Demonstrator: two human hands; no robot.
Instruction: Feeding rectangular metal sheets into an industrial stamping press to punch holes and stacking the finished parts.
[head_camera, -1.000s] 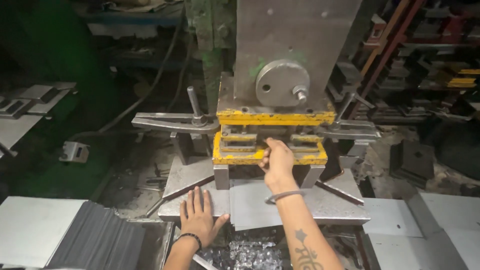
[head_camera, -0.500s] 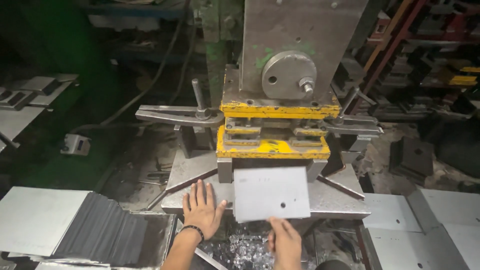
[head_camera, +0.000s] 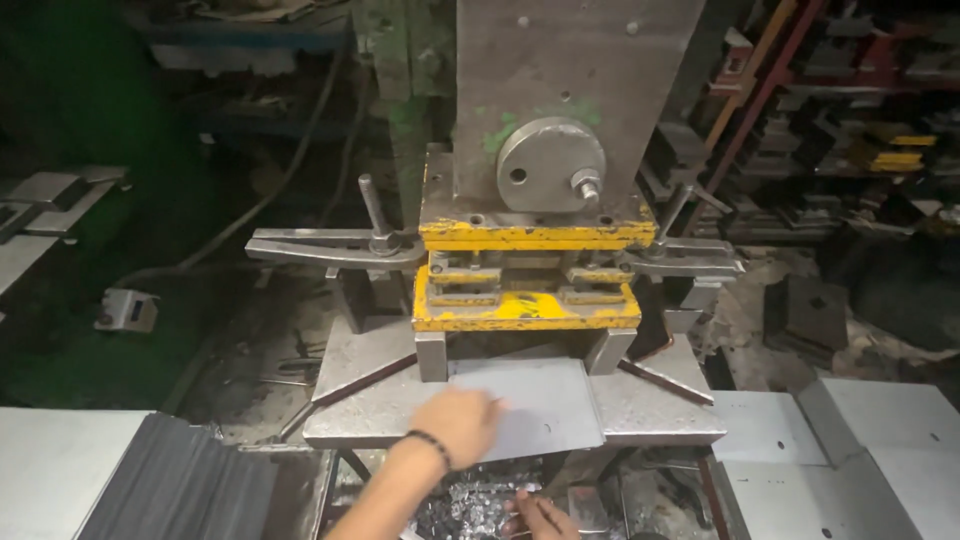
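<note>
Head | left hand (head_camera: 458, 424) now flat on sheet (head_camera: 545, 405) | right hand (head_camera: 540, 515) dropped low, grip unclear

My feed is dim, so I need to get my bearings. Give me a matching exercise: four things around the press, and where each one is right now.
Things:
1. left hand
2. right hand
3. stack of dark sheets
4. yellow die block

Places:
A. bottom left corner of the view
B. flat on the grey metal sheet on the press table
C. low, over the metal scrap below the table
D. under the grey ram, above the sheet

Pairs: 1-B, 2-C, 3-A, 4-D
</note>
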